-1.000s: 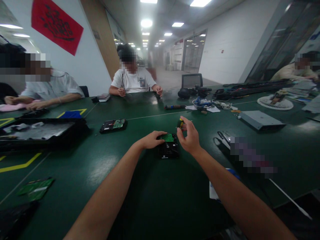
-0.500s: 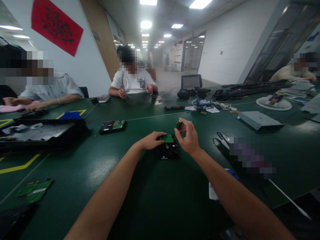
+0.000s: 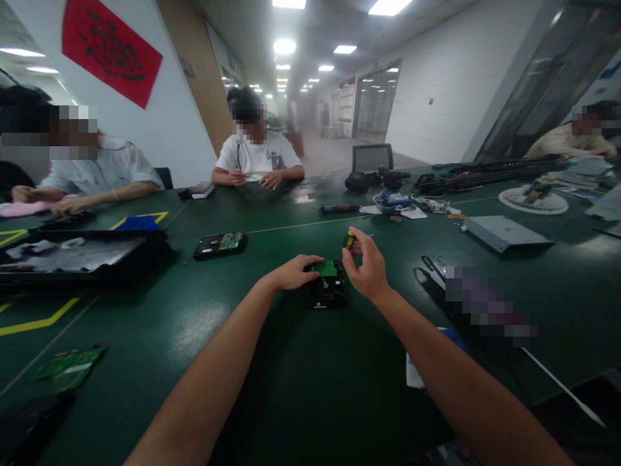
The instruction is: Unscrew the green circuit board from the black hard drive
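Observation:
A black hard drive (image 3: 326, 294) with a green circuit board lies in front of me on the table. My left hand (image 3: 295, 272) grips its left side, fingers at the far edge and thumb on the board. A short screwdriver (image 3: 348, 241) with a black and yellow handle is pinched upright in my right hand (image 3: 367, 264), just above the drive's far right corner. Its shaft and tip are hard to make out. Another hard drive (image 3: 220, 245), board side up, rests further left.
A black tray-like casing (image 3: 150, 249) stands at left, with a loose green circuit board (image 3: 72, 369) nearer me. To the right are a flat grey metal box (image 3: 507, 234) and a blurred-out long item. Cables and tools lie further back. Several people sit around the table.
My right hand has shifted slightly, and the screwdriver handle has turned to show more yellow. My left hand stays put. The person opposite has brought their hands closer together.

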`<state>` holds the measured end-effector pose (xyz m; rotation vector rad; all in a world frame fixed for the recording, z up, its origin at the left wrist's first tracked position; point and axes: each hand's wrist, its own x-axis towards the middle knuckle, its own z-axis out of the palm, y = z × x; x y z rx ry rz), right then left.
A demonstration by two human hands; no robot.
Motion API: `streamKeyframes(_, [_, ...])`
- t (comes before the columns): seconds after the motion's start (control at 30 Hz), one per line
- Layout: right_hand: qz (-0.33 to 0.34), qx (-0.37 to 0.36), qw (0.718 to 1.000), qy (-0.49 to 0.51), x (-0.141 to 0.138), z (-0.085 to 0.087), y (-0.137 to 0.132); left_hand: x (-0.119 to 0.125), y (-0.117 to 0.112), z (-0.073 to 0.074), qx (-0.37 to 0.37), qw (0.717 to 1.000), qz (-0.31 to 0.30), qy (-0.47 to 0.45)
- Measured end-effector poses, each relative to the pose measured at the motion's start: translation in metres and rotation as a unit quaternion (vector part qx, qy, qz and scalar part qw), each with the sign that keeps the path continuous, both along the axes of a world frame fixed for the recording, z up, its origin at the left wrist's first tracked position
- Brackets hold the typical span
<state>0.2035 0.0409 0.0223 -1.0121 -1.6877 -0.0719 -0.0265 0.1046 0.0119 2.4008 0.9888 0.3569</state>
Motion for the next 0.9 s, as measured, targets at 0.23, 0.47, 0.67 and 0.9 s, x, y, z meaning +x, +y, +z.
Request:
streamKeyframes(0.23, [0.003, -0.003, 1.0, -0.001, -0.0001, 0.003, -0.0013, -0.0006, 0.0011, -0.0011, 0.002, 1.0, 0.003, 0.004])
streamKeyframes(0.47, [0.005, -0.011, 1.0, -0.003, -0.0005, 0.0034, -0.0023, -0.0007, 0.002, -0.0023, 0.0, 1.0, 0.003, 0.001])
streamKeyframes(0.67, [0.003, -0.011, 1.0, 0.0, -0.0002, 0.0039, -0.0026, 0.0, 0.0006, -0.0002, -0.004, 1.0, 0.005, 0.002])
streamKeyframes(0.9, [-0.002, -0.015, 1.0, 0.001, -0.001, 0.0041, -0.002, 0.0001, -0.0004, 0.0013, -0.003, 1.0, 0.004, 0.005])
